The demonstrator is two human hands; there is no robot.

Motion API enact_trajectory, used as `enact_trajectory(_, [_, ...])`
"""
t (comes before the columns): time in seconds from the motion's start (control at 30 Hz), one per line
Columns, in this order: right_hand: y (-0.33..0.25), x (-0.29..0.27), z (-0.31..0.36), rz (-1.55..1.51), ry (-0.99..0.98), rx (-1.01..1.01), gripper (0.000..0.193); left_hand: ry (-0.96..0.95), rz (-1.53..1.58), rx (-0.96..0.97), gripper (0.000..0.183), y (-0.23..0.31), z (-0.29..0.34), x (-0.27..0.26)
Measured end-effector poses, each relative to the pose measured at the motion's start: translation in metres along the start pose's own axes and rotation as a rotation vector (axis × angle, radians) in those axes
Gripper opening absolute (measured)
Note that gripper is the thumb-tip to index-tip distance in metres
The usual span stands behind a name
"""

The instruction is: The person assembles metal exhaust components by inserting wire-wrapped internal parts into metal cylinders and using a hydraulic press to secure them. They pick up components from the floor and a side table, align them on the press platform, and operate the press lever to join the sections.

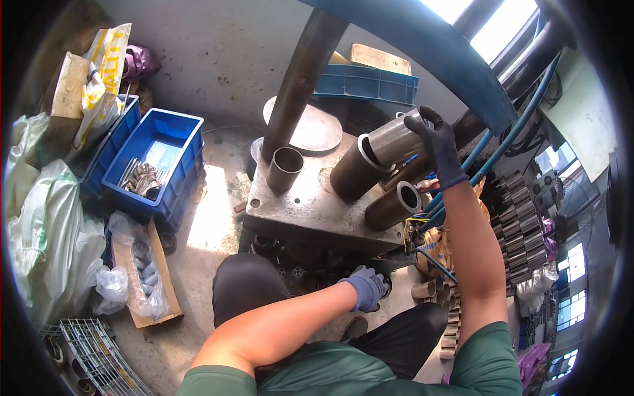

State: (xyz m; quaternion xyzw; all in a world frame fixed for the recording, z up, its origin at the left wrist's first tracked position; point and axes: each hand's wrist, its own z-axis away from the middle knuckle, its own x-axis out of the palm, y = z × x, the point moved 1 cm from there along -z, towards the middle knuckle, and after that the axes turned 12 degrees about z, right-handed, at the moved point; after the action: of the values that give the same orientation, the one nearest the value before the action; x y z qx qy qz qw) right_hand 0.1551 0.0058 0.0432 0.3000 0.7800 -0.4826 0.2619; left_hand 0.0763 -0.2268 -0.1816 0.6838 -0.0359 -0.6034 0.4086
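Note:
My right hand (438, 146), in a dark glove, is closed around the upper end of a shiny metal tube (391, 140). The tube leans, its lower end at the mouth of a thick dark cylinder (356, 173) standing on the metal machine table (300, 208). Beside that cylinder stand a shorter open tube (285, 170) on the left and a thick-walled dark cylinder (391, 206) at the near right. Low between my knees, below the table's front edge, my left hand (365, 288) in a grey-blue glove has its fingers curled; what they hold, if anything, is hidden.
A dark machine column (300, 86) rises behind the short tube, under a blue curved frame (422, 46). Left are a blue crate (191, 148) with metal parts and a cardboard box (162, 270). Stacked metal tubes (518, 224) and blue hoses (512, 152) lie right.

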Motion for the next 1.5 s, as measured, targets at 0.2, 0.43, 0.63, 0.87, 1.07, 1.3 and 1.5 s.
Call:
enact_trajectory(0.2, [-0.035,0.021,-0.005,0.502,-0.016,-0.305,0.065,-0.017,-0.021,0.013,0.064,0.0,-0.001,0.003])
enact_trajectory(0.43, [-0.06,0.021,0.006,0.747,-0.028,-0.337,0.064,-0.06,-0.015,0.002,0.064,-0.001,0.002,0.005])
enact_trajectory(0.63, [-0.033,0.006,0.032,0.524,0.087,-0.394,0.068,-0.138,-0.036,-0.004,0.066,0.005,-0.002,0.0])
enact_trajectory(0.87, [-0.046,-0.071,0.233,0.336,0.159,-0.34,0.059,-0.106,-0.04,-0.004,0.067,0.0,0.01,-0.004])
enact_trajectory(1.07, [0.008,-0.178,0.361,0.631,0.587,-0.198,0.045,-0.036,-0.064,0.026,0.069,0.005,0.013,-0.005])
enact_trajectory(1.3, [0.116,-0.173,0.403,0.204,0.893,-0.058,0.034,0.217,-0.037,-0.038,0.067,0.007,0.019,-0.022])
enact_trajectory(1.5, [0.144,-0.196,0.282,0.018,1.235,-0.198,0.02,0.701,0.111,-0.081,0.071,-0.011,0.001,-0.033])
